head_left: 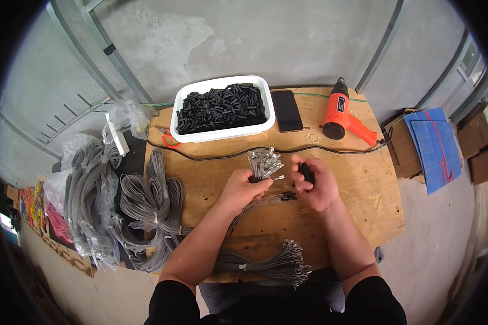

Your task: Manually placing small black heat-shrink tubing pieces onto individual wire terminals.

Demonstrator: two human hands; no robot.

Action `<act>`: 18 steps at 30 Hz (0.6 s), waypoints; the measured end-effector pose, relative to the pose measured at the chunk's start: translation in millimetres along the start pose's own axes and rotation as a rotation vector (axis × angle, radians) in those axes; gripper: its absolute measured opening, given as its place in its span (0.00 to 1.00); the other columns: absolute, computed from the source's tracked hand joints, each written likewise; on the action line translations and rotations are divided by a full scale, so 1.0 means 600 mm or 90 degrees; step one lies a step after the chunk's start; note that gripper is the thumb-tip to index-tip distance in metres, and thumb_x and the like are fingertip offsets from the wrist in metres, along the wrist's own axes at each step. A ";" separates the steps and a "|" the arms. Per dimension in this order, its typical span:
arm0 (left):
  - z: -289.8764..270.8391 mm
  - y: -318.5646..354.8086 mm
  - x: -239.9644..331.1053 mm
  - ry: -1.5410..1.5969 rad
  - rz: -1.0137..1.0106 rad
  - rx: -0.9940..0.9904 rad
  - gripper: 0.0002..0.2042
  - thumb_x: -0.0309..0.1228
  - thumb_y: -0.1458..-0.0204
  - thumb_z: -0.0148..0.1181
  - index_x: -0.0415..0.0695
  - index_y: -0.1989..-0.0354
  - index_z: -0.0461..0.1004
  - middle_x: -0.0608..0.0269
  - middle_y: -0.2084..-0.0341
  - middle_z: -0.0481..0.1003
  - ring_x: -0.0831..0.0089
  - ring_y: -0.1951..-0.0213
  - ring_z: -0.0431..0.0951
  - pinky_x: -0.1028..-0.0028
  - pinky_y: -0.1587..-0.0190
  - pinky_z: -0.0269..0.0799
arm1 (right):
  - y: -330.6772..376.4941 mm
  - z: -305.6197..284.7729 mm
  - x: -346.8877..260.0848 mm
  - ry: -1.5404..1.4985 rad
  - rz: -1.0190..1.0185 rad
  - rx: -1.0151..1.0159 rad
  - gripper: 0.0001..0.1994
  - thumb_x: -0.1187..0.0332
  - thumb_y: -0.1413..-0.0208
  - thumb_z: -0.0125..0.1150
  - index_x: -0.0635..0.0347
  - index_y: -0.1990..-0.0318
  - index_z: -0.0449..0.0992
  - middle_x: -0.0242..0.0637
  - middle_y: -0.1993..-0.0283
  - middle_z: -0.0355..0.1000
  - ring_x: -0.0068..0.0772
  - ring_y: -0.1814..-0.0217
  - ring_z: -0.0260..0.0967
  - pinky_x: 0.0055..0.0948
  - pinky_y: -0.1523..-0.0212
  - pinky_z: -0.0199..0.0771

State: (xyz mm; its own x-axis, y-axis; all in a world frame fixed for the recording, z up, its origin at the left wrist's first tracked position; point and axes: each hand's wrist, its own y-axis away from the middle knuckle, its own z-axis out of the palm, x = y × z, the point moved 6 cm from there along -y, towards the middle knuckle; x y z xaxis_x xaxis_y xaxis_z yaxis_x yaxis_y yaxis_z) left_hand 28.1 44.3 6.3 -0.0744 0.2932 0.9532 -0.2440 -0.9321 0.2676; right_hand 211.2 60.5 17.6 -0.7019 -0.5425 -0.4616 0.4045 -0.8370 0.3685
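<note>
I see the wooden table (363,189) under the hands. At its left side, a plastic-wrapped bundle (87,200) lies beside a tied coil of grey wire (149,203). Toward the back I have a white tub (222,135) heaped with short black tubes (219,108). A tied wire bundle (263,262) lies near the person's body, and an orange heat gun (339,111) at back right. Both the left hand (246,188) and right hand (321,187) are closed, near each other over mid-table. A black phone (287,111) lies between tub and heat gun. The left grips a wire bunch (264,164), metal ends fanning above the fist; the right curls around dark pieces (307,173), probably tubes, though fingers hide much. One terminal (279,177) juts rightward from the bunch.
</note>
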 end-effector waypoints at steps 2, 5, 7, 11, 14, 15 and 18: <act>-0.003 0.003 0.004 0.069 0.011 -0.001 0.04 0.25 0.46 0.64 0.38 0.66 0.77 0.68 0.78 0.73 0.81 0.77 0.70 0.78 0.74 0.65 | 0.001 -0.003 -0.010 -0.043 -0.014 0.011 0.16 0.65 0.32 0.42 0.67 0.49 0.72 0.39 0.60 0.68 0.25 0.68 0.61 0.17 0.80 0.59; -0.011 0.001 -0.003 0.094 0.019 -0.004 0.04 0.25 0.46 0.64 0.38 0.66 0.77 0.68 0.79 0.72 0.81 0.77 0.69 0.78 0.74 0.64 | -0.005 -0.016 0.004 -0.016 0.005 -0.030 0.14 0.67 0.32 0.45 0.66 0.47 0.70 0.38 0.61 0.67 0.23 0.70 0.60 0.15 0.81 0.57; -0.012 0.002 -0.003 0.105 0.020 0.000 0.04 0.26 0.46 0.64 0.38 0.67 0.76 0.69 0.79 0.72 0.82 0.77 0.69 0.78 0.75 0.63 | -0.005 -0.007 0.011 0.000 0.026 -0.065 0.12 0.68 0.32 0.47 0.64 0.47 0.70 0.37 0.61 0.67 0.21 0.72 0.59 0.14 0.82 0.55; -0.006 0.001 -0.003 0.085 0.006 -0.003 0.06 0.27 0.46 0.65 0.39 0.69 0.76 0.70 0.80 0.71 0.82 0.79 0.67 0.78 0.75 0.61 | -0.007 -0.011 0.010 -0.012 0.010 -0.059 0.11 0.63 0.30 0.49 0.60 0.52 0.71 0.34 0.63 0.68 0.19 0.75 0.57 0.14 0.84 0.53; -0.004 0.002 -0.004 0.080 0.001 0.004 0.08 0.31 0.46 0.67 0.39 0.70 0.77 0.72 0.80 0.71 0.85 0.80 0.66 0.80 0.77 0.60 | -0.005 -0.011 0.010 0.072 -0.014 -0.053 0.12 0.59 0.31 0.50 0.58 0.55 0.72 0.33 0.66 0.68 0.18 0.77 0.55 0.14 0.85 0.52; -0.006 0.002 -0.004 0.078 0.001 0.005 0.08 0.31 0.46 0.67 0.39 0.70 0.77 0.72 0.80 0.71 0.85 0.80 0.66 0.80 0.77 0.60 | -0.004 -0.012 0.012 0.072 -0.014 -0.054 0.12 0.59 0.31 0.50 0.58 0.55 0.72 0.33 0.66 0.68 0.18 0.77 0.55 0.14 0.85 0.52; -0.005 -0.003 -0.010 0.056 -0.011 -0.006 0.08 0.30 0.45 0.67 0.39 0.70 0.77 0.72 0.80 0.72 0.85 0.79 0.66 0.80 0.77 0.60 | -0.007 -0.019 0.017 0.074 -0.010 -0.073 0.12 0.58 0.31 0.52 0.57 0.56 0.72 0.32 0.67 0.69 0.18 0.79 0.54 0.15 0.84 0.51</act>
State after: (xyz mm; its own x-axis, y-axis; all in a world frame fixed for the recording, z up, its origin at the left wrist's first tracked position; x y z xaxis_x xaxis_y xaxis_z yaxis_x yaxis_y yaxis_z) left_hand 25.9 44.6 -0.1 -0.1543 0.3268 0.9324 -0.2554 -0.9248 0.2819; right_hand 208.7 57.7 2.0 -0.6384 -0.5288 -0.5593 0.4637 -0.8442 0.2689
